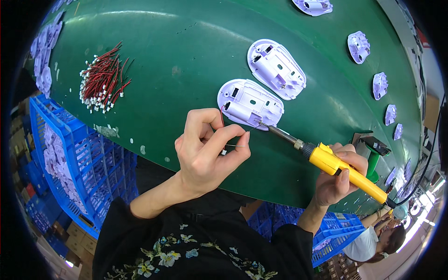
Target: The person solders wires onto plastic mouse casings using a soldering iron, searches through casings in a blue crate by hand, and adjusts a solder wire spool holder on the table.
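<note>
My left hand (210, 151) is closed in a pinch on a red wire lead (222, 117), with a small white connector (224, 152) showing below the fingers. A thin silvery wire (235, 145) also pokes out between them. My right hand (340, 175) grips a yellow soldering iron (347, 175) by its handle. The iron's tip meets the near edge of a white plastic shell (240, 96), at or very close to a small metal contact. That shell lies flat on the green table (177, 51), just beyond my left fingers. A second similar shell (275, 65) lies right behind it.
A pile of red wire leads (105, 79) lies at left. More shells (359, 47) line the right and far side. A green spool (373, 165) stands beyond my right hand. Blue crates (88, 158) flank me; a co-worker (373, 242) sits at lower right. The iron's black cord (422, 172) trails right.
</note>
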Available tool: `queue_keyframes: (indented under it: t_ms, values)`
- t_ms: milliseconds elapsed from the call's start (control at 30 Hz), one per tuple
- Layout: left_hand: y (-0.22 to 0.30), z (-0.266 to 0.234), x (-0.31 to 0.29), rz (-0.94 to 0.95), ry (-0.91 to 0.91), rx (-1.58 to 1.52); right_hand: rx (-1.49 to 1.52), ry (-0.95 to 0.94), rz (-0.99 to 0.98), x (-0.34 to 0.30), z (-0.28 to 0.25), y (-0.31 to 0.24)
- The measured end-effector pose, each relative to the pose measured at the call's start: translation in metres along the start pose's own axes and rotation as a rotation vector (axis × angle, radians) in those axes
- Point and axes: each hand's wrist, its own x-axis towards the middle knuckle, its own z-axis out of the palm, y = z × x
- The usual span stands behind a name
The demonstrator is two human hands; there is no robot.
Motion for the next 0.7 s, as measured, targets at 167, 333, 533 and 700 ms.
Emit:
queue_keyframes:
  t_ms: [167, 333, 533, 700]
  values:
    - [-0.0065, 0.0043, 0.002, 0.043, 0.095, -0.041, -0.024, -0.014, 0.002, 0.0008, 0.0003, 0.002]
    - [-0.0007, -0.0011, 0.0004, -0.025, 0.001, -0.021, -0.023, -0.016, -0.017, -0.0002, 0.0002, 0.0025]
    - [-0.0023, -0.0001, 0.0006, -0.024, 0.002, -0.02, -0.029, -0.022, -0.021, 0.0004, 0.0016, 0.0021]
    - [-0.0019, -0.0014, 0.0011, -0.027, -0.008, -0.015, -0.025, -0.023, -0.021, 0.0018, 0.0046, 0.0013]
